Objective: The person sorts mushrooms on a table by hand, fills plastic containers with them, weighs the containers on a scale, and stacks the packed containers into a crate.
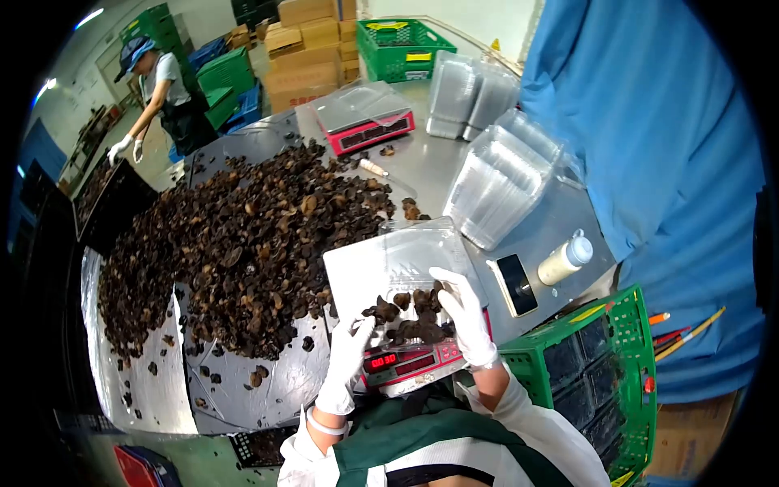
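Before me a clear plastic tray (403,305) holds dark brown mushroom pieces (419,329) that look like wood ear. It is over the pan of a red-and-white digital scale (410,363), whose lit red digits are small. My left hand (350,351), in a white glove, has its fingers curled at the tray's left side. At the tray's right side is my gloved right hand (466,315), fingers bent around the edge close to the mushrooms. Both hands seem to grip the tray, though its rim is hard to see through the clear plastic.
A large mushroom heap (243,243) covers the table's left. Beyond are a second scale (361,114) and a knife (385,173). Stacked clear containers (499,183), a phone (513,284) and a bottle (566,258) lie right, beside a green crate (641,349). A co-worker (166,93) handles a black crate (114,203).
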Demonstrator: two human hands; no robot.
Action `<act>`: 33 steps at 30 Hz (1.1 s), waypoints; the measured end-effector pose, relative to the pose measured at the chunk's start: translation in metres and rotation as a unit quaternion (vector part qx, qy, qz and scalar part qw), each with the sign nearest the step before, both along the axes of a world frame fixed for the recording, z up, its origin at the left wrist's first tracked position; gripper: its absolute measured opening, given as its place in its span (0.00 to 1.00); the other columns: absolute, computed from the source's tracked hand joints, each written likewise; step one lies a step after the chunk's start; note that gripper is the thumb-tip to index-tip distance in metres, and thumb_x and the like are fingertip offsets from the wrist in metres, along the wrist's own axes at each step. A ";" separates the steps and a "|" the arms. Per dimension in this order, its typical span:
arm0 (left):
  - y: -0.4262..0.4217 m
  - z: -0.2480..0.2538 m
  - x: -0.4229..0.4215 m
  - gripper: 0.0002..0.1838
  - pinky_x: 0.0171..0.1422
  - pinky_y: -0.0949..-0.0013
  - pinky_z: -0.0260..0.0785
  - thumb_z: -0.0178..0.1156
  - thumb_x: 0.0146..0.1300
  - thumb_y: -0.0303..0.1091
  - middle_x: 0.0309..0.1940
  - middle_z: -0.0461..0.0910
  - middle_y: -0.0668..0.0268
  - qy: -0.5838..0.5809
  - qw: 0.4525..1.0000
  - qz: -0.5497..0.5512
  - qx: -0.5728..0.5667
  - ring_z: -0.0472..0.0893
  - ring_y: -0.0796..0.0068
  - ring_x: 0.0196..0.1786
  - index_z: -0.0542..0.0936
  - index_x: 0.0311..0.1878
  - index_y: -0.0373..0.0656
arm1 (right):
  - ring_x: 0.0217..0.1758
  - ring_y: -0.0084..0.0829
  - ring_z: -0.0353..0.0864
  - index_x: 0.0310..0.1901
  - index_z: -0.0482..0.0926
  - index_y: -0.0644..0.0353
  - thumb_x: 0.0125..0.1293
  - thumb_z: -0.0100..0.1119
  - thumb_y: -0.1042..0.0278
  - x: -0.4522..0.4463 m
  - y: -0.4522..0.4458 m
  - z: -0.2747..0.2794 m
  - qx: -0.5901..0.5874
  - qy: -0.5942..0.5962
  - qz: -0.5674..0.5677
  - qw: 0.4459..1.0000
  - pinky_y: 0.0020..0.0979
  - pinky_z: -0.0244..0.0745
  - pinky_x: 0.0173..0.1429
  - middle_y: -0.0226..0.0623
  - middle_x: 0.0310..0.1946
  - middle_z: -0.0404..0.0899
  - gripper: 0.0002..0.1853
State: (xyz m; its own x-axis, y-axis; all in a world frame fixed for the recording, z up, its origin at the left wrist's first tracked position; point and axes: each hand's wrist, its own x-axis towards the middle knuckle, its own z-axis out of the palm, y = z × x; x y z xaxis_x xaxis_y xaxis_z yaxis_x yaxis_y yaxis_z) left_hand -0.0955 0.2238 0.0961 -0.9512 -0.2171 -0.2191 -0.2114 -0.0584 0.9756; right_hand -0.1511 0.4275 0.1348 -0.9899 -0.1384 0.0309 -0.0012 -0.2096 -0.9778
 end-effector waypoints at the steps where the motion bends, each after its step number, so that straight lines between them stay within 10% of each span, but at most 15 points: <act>1: -0.001 0.000 0.001 0.10 0.40 0.76 0.69 0.60 0.66 0.34 0.32 0.81 0.68 -0.002 0.999 -0.009 0.046 0.77 0.81 0.35 0.80 0.43 0.36 | 0.67 0.32 0.69 0.58 0.74 0.64 0.62 0.58 0.76 0.004 0.002 0.007 0.126 0.067 -0.002 0.990 0.32 0.59 0.71 0.39 0.59 0.74 0.21; 4: -0.006 0.014 0.010 0.12 0.42 0.74 0.69 0.60 0.67 0.35 0.34 0.77 0.69 0.013 0.994 0.018 0.107 0.75 0.81 0.37 0.79 0.46 0.37 | 0.65 0.49 0.70 0.54 0.78 0.59 0.55 0.70 0.62 0.012 0.014 0.018 0.405 0.259 0.109 0.870 0.43 0.63 0.69 0.47 0.57 0.75 0.25; 5: -0.020 0.002 0.014 0.12 0.45 0.74 0.69 0.60 0.67 0.35 0.37 0.76 0.70 0.024 0.998 -0.026 -0.057 0.74 0.80 0.40 0.78 0.48 0.37 | 0.63 0.51 0.71 0.52 0.79 0.58 0.54 0.70 0.54 0.016 0.013 0.018 0.459 0.289 0.159 0.825 0.49 0.62 0.68 0.46 0.56 0.77 0.26; 8: -0.042 -0.015 0.034 0.12 0.51 0.74 0.67 0.60 0.67 0.33 0.42 0.78 0.68 0.052 0.992 0.008 0.115 0.74 0.79 0.44 0.77 0.48 0.36 | 0.63 0.53 0.69 0.52 0.79 0.55 0.54 0.68 0.53 0.023 0.011 -0.017 0.533 0.315 0.211 0.757 0.54 0.59 0.68 0.43 0.57 0.75 0.25; 16: -0.171 -0.036 0.187 0.11 0.53 0.71 0.69 0.62 0.63 0.32 0.40 0.81 0.65 -0.010 0.966 0.236 -0.101 0.78 0.74 0.44 0.81 0.46 0.37 | 0.60 0.51 0.73 0.52 0.79 0.60 0.50 0.69 0.72 0.024 -0.042 0.015 0.488 0.316 0.083 0.809 0.44 0.68 0.64 0.49 0.57 0.74 0.24; 20: -0.218 -0.028 0.273 0.16 0.55 0.64 0.71 0.65 0.58 0.34 0.45 0.80 0.57 -0.170 0.833 0.148 -0.505 0.80 0.59 0.49 0.79 0.49 0.42 | 0.61 0.48 0.74 0.53 0.79 0.62 0.52 0.66 0.74 0.029 -0.104 0.027 0.407 0.327 0.151 0.840 0.40 0.68 0.65 0.50 0.58 0.74 0.23; 23: -0.247 -0.038 0.267 0.17 0.55 0.63 0.72 0.63 0.60 0.34 0.46 0.81 0.57 -0.102 0.879 0.212 -0.414 0.80 0.58 0.49 0.79 0.53 0.43 | 0.73 0.46 0.61 0.69 0.66 0.54 0.55 0.70 0.64 0.027 -0.182 0.023 0.376 0.312 0.280 0.826 0.39 0.63 0.71 0.49 0.70 0.60 0.38; 25: -0.263 -0.033 0.228 0.15 0.55 0.65 0.73 0.61 0.63 0.33 0.44 0.82 0.57 -0.054 0.904 0.219 -0.363 0.81 0.59 0.48 0.80 0.52 0.43 | 0.78 0.48 0.47 0.75 0.52 0.48 0.54 0.72 0.58 0.019 -0.238 -0.002 0.245 0.099 0.361 0.894 0.44 0.54 0.76 0.47 0.77 0.42 0.50; 28: -0.286 -0.056 0.159 0.14 0.49 0.70 0.75 0.60 0.64 0.29 0.44 0.82 0.58 0.102 0.882 0.204 -0.413 0.83 0.64 0.44 0.80 0.53 0.43 | 0.78 0.55 0.44 0.76 0.48 0.41 0.49 0.75 0.50 -0.007 -0.311 -0.056 0.374 0.283 0.322 0.822 0.49 0.56 0.74 0.54 0.77 0.38 0.56; 33: -0.297 -0.085 0.090 0.25 0.62 0.63 0.70 0.59 0.56 0.23 0.60 0.73 0.58 0.123 0.870 0.097 -0.467 0.74 0.55 0.60 0.76 0.60 0.49 | 0.73 0.61 0.53 0.70 0.64 0.41 0.44 0.76 0.49 0.014 -0.361 -0.104 0.574 0.334 0.268 0.698 0.53 0.64 0.68 0.49 0.70 0.59 0.48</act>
State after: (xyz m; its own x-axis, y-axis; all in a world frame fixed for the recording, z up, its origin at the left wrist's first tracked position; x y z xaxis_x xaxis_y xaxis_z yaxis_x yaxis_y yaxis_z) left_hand -0.0056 -0.0736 0.0108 -0.8696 -0.3529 0.3453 -0.0637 0.7736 0.6304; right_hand -0.1368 0.0662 0.0304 -0.6044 -0.7963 0.0249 -0.7594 0.5664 -0.3201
